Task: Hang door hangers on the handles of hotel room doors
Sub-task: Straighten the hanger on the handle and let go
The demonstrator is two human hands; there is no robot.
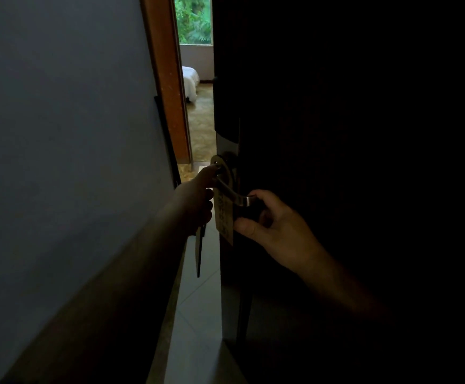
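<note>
Unreadable print on door hanger (225,217).

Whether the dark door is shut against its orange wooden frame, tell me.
No: a gap between the dark door and orange wooden frame shows a white bed.

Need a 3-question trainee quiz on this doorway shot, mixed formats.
1. True or false: the door is fully closed.
2. The door hanger is looped on: A) the lever handle B) a wall hook C) the floor.
3. Fill in: through the gap, a white ____ shows inside the room.

Key: 1 false, it stands ajar; 2 A; 3 bed.
</note>
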